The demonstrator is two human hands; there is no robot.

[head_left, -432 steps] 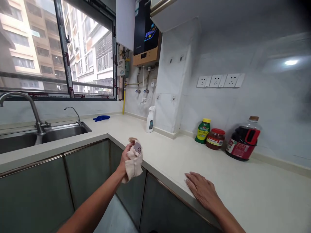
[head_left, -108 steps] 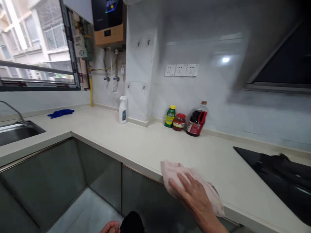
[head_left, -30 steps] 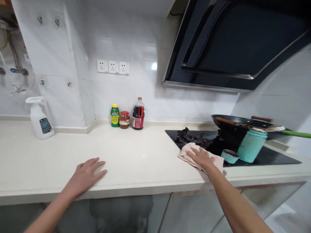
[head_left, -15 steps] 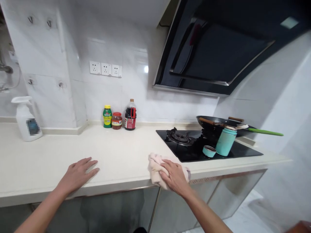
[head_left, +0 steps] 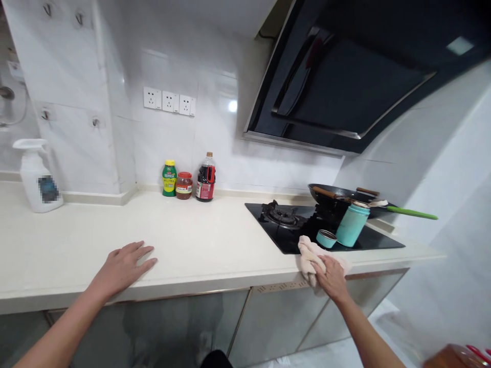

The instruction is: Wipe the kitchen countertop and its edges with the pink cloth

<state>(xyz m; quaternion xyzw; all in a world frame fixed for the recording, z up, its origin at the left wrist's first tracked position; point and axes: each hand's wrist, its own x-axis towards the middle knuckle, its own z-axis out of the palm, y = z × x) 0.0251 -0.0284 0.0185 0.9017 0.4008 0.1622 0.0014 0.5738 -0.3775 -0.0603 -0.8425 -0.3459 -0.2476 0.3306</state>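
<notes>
My right hand (head_left: 330, 276) grips a pale pink cloth (head_left: 311, 258) at the counter's front edge, just in front of the gas stove (head_left: 291, 240). Part of the cloth hangs over the edge, and its upper corner reaches the stove's near rim. Close beyond it sits a small turquoise cup-like lid (head_left: 327, 239), with a turquoise bottle (head_left: 353, 225) standing to its right. My left hand (head_left: 125, 267) rests on the white countertop (head_left: 199, 245) near the front, fingers spread and holding nothing.
Against the back wall stand a green bottle with a yellow cap (head_left: 169, 179), a red-lidded jar (head_left: 184, 186) and a dark sauce bottle (head_left: 206, 179). A white spray bottle (head_left: 36, 179) is far left. A wok (head_left: 341, 197) sits on the stove beneath the range hood (head_left: 345, 82).
My right hand has slid the cloth rightward along the counter's front edge, from left of the stove to in front of it. My left hand stays in place. The view has shifted slightly.
</notes>
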